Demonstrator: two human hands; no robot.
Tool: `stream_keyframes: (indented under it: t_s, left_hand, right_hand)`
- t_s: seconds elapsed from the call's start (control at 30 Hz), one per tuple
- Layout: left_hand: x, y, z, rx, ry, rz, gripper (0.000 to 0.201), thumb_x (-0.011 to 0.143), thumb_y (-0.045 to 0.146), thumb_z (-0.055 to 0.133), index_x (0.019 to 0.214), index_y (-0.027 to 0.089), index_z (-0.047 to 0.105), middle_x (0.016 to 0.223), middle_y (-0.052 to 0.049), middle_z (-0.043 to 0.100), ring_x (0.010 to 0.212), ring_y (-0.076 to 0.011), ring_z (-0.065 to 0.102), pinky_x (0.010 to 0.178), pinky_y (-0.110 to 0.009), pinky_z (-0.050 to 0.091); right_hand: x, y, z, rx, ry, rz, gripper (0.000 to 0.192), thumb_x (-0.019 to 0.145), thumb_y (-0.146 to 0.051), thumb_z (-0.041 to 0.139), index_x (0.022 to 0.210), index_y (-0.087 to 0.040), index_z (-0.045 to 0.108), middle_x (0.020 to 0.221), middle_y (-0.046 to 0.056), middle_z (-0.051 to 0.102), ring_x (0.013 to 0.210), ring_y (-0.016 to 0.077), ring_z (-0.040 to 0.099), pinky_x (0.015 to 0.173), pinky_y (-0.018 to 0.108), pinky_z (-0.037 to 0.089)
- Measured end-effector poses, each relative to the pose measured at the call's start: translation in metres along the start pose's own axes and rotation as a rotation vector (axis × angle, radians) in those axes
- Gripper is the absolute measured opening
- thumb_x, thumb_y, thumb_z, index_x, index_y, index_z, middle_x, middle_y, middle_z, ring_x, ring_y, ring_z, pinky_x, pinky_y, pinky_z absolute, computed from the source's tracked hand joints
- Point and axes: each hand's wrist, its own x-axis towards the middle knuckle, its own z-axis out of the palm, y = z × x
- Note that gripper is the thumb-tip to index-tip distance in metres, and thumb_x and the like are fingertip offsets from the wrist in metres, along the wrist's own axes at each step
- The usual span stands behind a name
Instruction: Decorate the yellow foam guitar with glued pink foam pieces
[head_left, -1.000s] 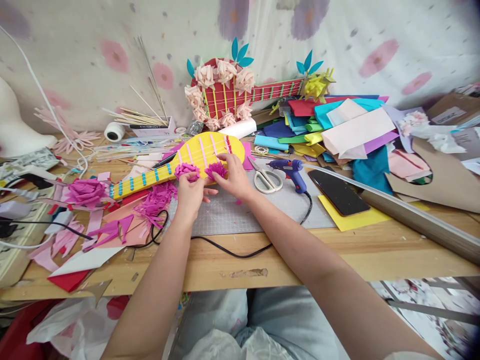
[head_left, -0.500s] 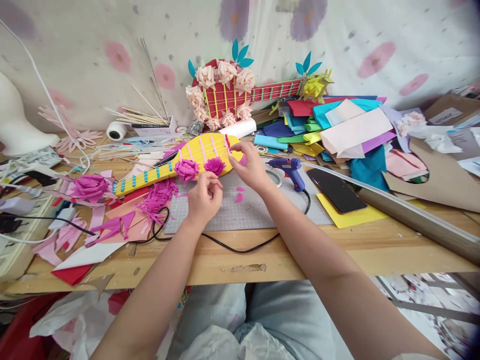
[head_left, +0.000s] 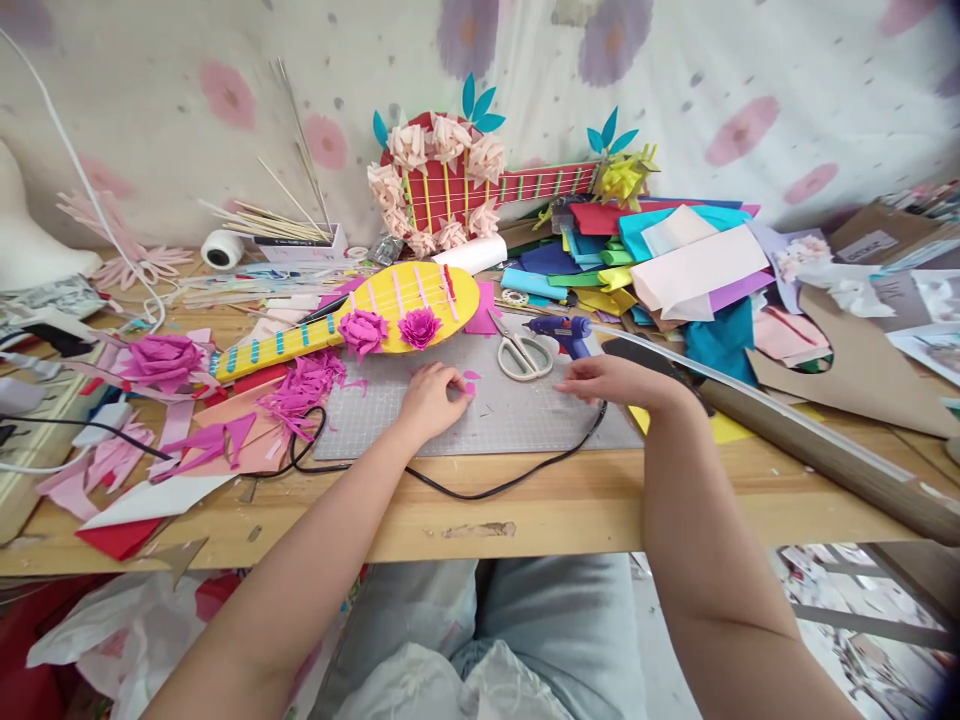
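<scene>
Left fingers (head_left: 456, 378) at magenta scrap (head_left: 470, 388), grip unclear; right fingers (head_left: 579, 370) parted; carton label (head_left: 862, 247) illegible

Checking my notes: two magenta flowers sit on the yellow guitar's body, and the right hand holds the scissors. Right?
The scissors are not held: they lie on the grey mat beside the right hand, as the head view shows. The rest stands.

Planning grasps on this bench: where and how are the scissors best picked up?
Likely by the handle loops, with the right hand from the person's near right side. The scissors lie on the grey mat with loops toward the person and blades pointing away, so this should keep fingers off the edges.
</scene>
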Motion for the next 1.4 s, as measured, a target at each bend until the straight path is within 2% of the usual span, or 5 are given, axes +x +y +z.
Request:
stream_keyframes:
  t_s: [0.17,0.27,0.83,1.23,1.4]
  left_hand:
    - [0.001,-0.002,0.000,-0.069,0.007,-0.016,0.008,0.072,0.025,0.063,0.072,0.020,0.056,0.081,-0.003,0.062,0.082,-0.0193,0.054,0.081,-0.035,0.041]
    - [0.001,-0.004,0.002,-0.057,0.039,0.000,0.010,0.072,0.026,0.063,0.077,0.020,0.056,0.084,-0.004,0.062,0.086,-0.0199,0.055,0.084,-0.036,0.040]
    - [0.001,-0.007,-0.004,-0.065,-0.038,0.034,0.014,0.069,0.027,0.068,0.077,0.020,0.059,0.087,-0.004,0.061,0.088,-0.0202,0.054,0.082,-0.034,0.041]
    - [0.002,-0.008,-0.001,-0.156,0.038,-0.055,0.008,0.074,0.024,0.061,0.074,0.020,0.054,0.076,-0.001,0.058,0.071,-0.0148,0.053,0.071,-0.029,0.042]
    - [0.004,-0.012,0.000,-0.277,0.085,-0.146,0.017,0.072,0.023,0.062,0.086,0.021,0.053,0.075,0.001,0.061,0.062,-0.0120,0.052,0.063,-0.026,0.041]
  right_hand:
    - [0.006,0.023,-0.005,-0.192,0.355,0.340,0.051,0.059,-0.068,0.060,0.073,-0.019,0.058,0.069,0.006,0.061,0.064,0.0211,0.054,0.056,0.031,0.036]
    - [0.022,0.022,0.007,-0.110,0.537,0.243,0.053,0.060,-0.064,0.063,0.088,-0.019,0.060,0.082,0.009,0.065,0.074,0.0245,0.058,0.061,0.032,0.040]
    - [0.055,0.015,0.033,0.258,0.821,0.292,0.048,0.069,-0.052,0.059,0.093,-0.011,0.066,0.089,0.014,0.067,0.084,0.0275,0.061,0.074,0.037,0.045]
    - [0.048,-0.004,0.035,0.629,0.808,0.104,0.046,0.061,-0.049,0.065,0.088,-0.012,0.067,0.075,0.007,0.065,0.067,0.0188,0.059,0.061,0.031,0.046]
    - [0.033,-0.018,0.034,0.683,0.551,-0.096,0.046,0.061,-0.049,0.068,0.091,-0.013,0.066,0.070,0.004,0.063,0.058,0.0126,0.054,0.052,0.026,0.042]
